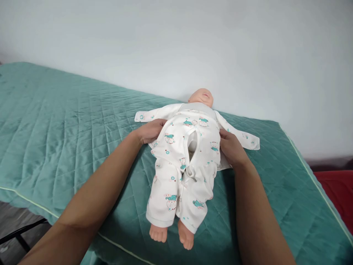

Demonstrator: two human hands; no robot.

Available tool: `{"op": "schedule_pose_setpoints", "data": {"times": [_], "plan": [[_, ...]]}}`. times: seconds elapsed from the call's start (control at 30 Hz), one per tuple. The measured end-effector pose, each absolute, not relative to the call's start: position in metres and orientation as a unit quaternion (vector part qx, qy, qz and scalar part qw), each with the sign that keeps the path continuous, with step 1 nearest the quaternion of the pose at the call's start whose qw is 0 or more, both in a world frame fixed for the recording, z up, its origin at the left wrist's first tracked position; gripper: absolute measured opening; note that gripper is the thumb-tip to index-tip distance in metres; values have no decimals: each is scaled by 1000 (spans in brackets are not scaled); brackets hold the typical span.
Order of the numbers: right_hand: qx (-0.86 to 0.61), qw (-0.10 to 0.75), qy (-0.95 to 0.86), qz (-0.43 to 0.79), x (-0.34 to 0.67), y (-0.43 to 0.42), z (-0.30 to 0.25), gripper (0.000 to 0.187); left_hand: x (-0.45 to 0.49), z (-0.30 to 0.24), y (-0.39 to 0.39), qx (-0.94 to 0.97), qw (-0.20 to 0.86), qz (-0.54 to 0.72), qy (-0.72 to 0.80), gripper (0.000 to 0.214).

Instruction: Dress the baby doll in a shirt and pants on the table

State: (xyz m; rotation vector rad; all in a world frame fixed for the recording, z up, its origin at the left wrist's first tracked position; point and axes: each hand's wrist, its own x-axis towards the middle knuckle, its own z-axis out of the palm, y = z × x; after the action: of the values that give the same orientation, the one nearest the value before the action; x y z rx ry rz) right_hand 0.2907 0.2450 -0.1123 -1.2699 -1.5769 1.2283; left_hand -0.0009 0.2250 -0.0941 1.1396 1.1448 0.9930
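Note:
A baby doll (201,96) lies on its back, head toward the wall and bare feet toward me. It wears a white printed long-sleeved top (168,111) and white printed split-crotch baby pants (168,175), pulled high over its belly. My left hand (151,131) is closed on the side of the pants near the waist, its fingertips partly hidden by the cloth. On the opposite side, my right hand (232,148) grips the pants' edge between thumb and fingers. The doll's sleeves spread out to both sides, and the top's hem shows beneath my right hand.
A green quilted cover (68,129) with pale piping lies under the doll. Behind it rises a plain white wall (176,48). Something red (335,187) stands beyond the right edge, and a black metal frame (23,232) is at the lower left over the floor.

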Motion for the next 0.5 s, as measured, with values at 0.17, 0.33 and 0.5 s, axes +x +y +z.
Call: {"op": "schedule_pose_setpoints", "data": {"times": [0.17,0.33,0.5], "plan": [[-489,459,-531,518,277,239,-107,34,0,-102,227,444,643,422,459,24],[-476,498,-455,565,266,235,-99,36,6,-107,230,420,672,448,414,32],[-452,491,-467,580,266,236,-99,39,11,-111,234,410,688,458,385,32]]}}
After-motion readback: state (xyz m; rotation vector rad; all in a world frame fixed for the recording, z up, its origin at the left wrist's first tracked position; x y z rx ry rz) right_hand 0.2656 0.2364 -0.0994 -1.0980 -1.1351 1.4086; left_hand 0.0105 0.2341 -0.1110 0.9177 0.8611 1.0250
